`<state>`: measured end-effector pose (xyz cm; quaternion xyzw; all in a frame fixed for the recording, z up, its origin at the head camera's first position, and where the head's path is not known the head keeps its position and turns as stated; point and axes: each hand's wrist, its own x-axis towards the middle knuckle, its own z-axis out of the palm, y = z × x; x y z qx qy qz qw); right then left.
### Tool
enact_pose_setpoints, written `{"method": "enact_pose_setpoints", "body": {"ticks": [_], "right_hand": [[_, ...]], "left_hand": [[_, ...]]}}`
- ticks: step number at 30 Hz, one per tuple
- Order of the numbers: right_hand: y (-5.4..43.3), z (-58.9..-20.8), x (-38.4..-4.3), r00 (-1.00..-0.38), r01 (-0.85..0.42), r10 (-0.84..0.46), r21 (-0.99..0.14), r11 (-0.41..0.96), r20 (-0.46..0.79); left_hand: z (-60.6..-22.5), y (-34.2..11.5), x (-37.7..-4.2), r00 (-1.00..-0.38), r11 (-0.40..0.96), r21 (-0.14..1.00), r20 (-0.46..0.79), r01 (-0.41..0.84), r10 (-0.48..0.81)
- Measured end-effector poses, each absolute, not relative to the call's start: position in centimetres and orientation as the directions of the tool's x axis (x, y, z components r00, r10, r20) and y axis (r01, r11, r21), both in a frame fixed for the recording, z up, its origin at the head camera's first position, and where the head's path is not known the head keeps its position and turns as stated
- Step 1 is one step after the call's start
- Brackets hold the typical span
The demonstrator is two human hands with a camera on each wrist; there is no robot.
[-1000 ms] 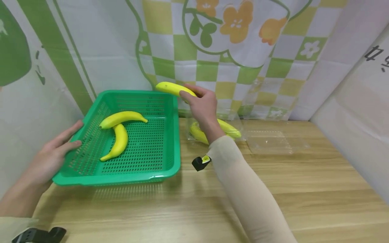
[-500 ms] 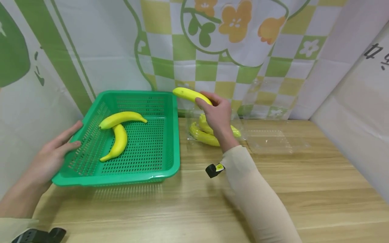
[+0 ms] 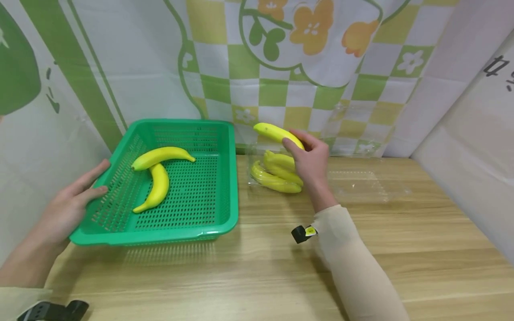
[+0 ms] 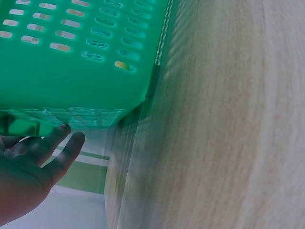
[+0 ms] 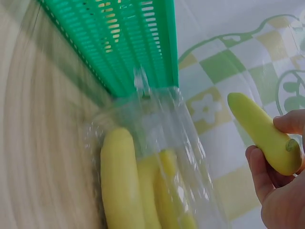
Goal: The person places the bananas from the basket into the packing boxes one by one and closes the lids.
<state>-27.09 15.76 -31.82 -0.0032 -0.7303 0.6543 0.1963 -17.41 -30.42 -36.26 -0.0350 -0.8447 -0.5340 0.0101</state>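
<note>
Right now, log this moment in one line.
right hand: gripping raised banana; left hand: touching left side of green perforated basket; basket: two bananas; clear plastic container: more bananas

Table (image 3: 449, 249): pale wood, grain sweeping across!
Backdrop (image 3: 273, 91): green, yellow and white checks (image 3: 242, 60), orange flowers (image 3: 312, 29) above!
Right wall (image 3: 478, 129): whitish, dark markings (image 3: 496, 66) near the edge!

head: we look forward-down over tabletop (image 3: 257, 276) | left wrist: low, close, rolled, facing basket (image 4: 71, 81) | right wrist: close above clear box (image 5: 150, 117) | all share basket
</note>
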Motion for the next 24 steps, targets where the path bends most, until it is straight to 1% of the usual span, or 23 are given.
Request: {"method": "enact_pose_setpoints", "body": {"ticks": [5,9,15,24], "right_hand": [[17.3,-32.4,-26.8,-0.918,-0.258,0.283,-0.96,0.11,0.279],[18.1,-32.5,-26.9,-0.911,-0.254,0.308,-0.961,0.108,0.275],[19.1,-32.0,-26.8,-0.902,-0.255,0.327,-0.959,0.127,0.283],[20.9,-31.3,-26.5,-0.892,-0.248,0.367,-0.964,0.095,0.265]], "left_hand": [[-36.7,-30.8,-17.8,-0.997,0.424,0.903,0.052,0.068,0.05],[-36.9,-31.0,-18.0,-0.997,0.421,0.904,0.056,0.076,0.058],[-36.6,-31.0,-17.8,-0.997,0.434,0.898,0.061,0.079,0.057],[-36.7,-31.1,-17.8,-0.996,0.436,0.896,0.07,0.09,0.061]]}}
